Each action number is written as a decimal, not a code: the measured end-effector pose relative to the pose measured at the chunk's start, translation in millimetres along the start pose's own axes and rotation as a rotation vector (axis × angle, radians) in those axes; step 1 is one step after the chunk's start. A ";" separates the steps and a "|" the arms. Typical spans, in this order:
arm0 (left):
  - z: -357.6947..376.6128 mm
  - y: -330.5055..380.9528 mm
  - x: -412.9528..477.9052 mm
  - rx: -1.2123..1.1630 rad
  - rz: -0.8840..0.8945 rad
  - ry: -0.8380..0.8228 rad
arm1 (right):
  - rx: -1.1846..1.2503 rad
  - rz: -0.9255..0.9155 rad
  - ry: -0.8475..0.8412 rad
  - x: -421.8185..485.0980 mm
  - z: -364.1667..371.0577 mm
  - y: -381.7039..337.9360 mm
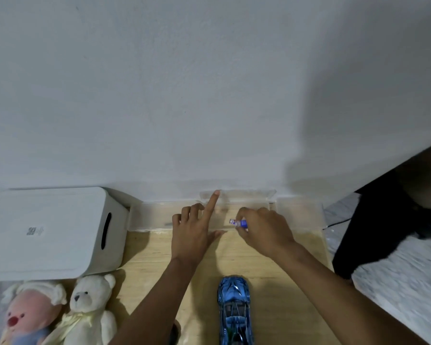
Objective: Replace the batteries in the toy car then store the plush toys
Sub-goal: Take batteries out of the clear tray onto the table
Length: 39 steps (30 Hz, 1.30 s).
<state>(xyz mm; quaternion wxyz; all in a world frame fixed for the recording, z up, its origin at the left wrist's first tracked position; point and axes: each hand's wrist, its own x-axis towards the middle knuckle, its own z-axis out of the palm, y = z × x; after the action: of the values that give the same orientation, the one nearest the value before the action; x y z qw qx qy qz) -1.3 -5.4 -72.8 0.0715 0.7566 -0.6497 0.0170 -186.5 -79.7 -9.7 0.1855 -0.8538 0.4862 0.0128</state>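
Leftmost, at the desk's (296, 250) far-left corner, lies a white storage box (47, 232), with the pink plush toy (27, 317) and white bear (90, 310) at the near-left edge. The left hand (192, 235) props the clear case's lid (246, 194) back with a straight forefinger, the other fingers curled and empty. The toy car (234, 312) waits at the near edge. The right hand (266, 230) pinches a battery (238, 223) over the case; best to lift it clear before letting the lid go.
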 end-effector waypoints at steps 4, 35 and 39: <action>0.7 0.5 -0.9 0.021 -0.004 0.000 | -0.062 -0.014 -0.154 -23.1 22.8 -5.2; 4.6 -0.1 0.5 0.002 -0.014 0.012 | 0.114 0.080 0.062 -39.5 84.8 8.0; 3.7 0.5 0.4 0.009 -0.011 0.019 | 0.065 0.115 0.022 -42.7 83.9 7.6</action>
<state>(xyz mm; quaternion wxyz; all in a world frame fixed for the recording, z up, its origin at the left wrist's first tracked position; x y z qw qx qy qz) -2.0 -6.4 -76.3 0.0741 0.7602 -0.6449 0.0267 -202.1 -20.3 -81.5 0.2067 -0.8182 0.5365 -0.0015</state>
